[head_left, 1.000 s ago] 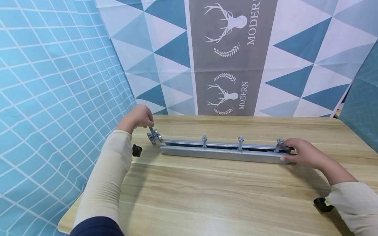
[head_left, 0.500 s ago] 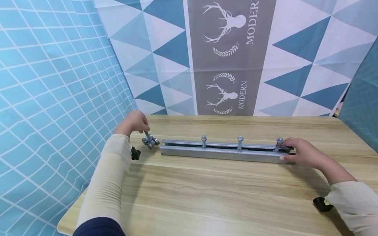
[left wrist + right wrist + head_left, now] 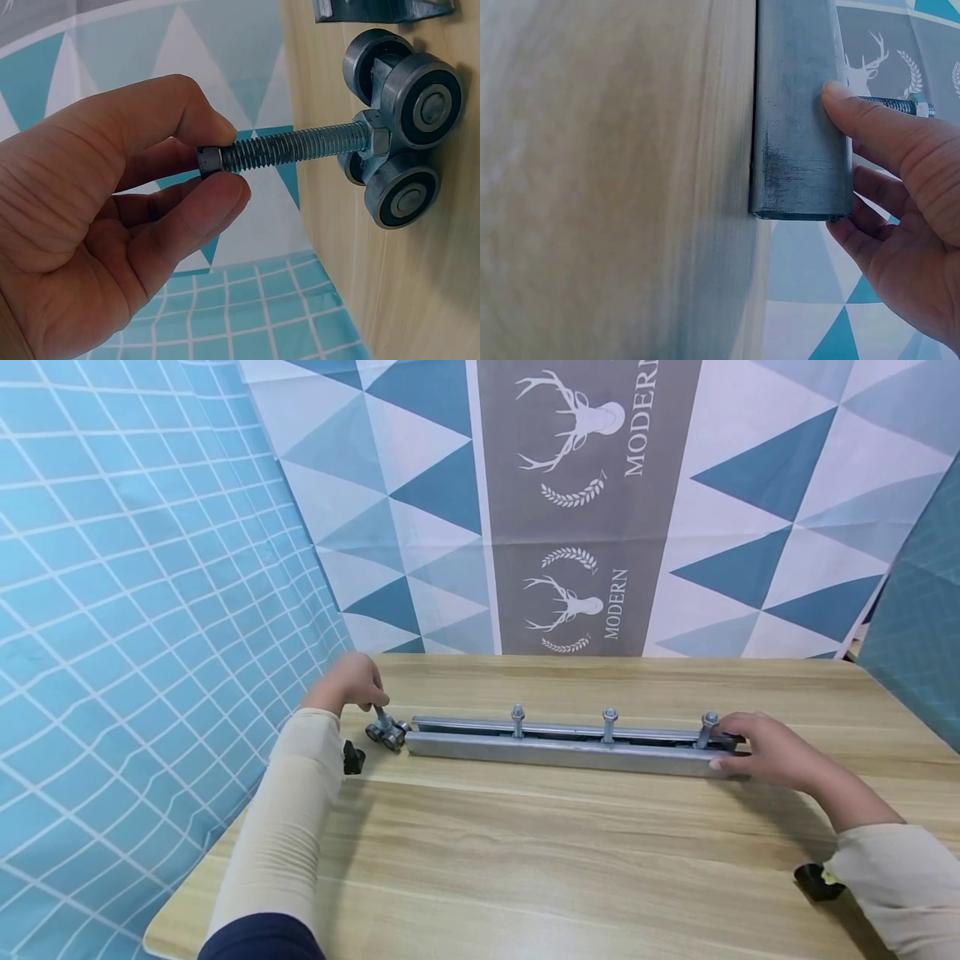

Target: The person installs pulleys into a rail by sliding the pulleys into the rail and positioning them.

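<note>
Between thumb and fingers, my left hand (image 3: 354,683) pinches the top of a threaded bolt on a roller trolley (image 3: 387,732). In the left wrist view the trolley (image 3: 420,105) shows several metal wheels and a nut at the bolt's base. Its wheels are low at the table, just off the left end of a grey metal channel track (image 3: 555,754). Several more bolts (image 3: 610,725) stand upright out of the track's slot. My right hand (image 3: 776,752) grips the track's right end, thumb on the near wall, as the right wrist view shows on the track (image 3: 802,120).
The track lies lengthwise on a wood-grain table (image 3: 525,860). A patterned cloth (image 3: 570,510) hangs behind, and a blue gridded cloth (image 3: 135,610) closes the left side. A dark wrist device (image 3: 819,882) sits by the right sleeve.
My left hand has lowered the trolley toward the table; it swung slightly left, then back right to the track's left end. The right hand and the track have stayed in place.
</note>
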Motion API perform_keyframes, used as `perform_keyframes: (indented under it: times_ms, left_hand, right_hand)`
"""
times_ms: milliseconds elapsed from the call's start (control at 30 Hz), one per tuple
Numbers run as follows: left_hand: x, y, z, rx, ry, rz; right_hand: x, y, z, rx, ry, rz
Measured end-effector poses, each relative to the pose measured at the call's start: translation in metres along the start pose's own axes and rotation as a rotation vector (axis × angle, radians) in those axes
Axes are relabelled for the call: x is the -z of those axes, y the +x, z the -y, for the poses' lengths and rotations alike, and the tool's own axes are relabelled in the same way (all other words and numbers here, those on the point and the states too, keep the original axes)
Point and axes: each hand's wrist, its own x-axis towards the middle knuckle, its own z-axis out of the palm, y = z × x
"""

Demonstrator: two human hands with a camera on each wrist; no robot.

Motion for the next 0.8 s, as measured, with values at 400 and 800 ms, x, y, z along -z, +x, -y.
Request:
perform_keyframes:
  times_ms: [400,800]
  left_hand:
    - [-0.003,0.003,-0.013,-0.010,0.010,0.008]
    - [-0.003,0.005,-0.014,-0.014,0.026,0.021]
  right_hand:
    - [-0.001,0.000,-0.001,0.011,0.005,-0.016]
    - [-0.002,-0.001,0.000,0.010,0.008,-0.019]
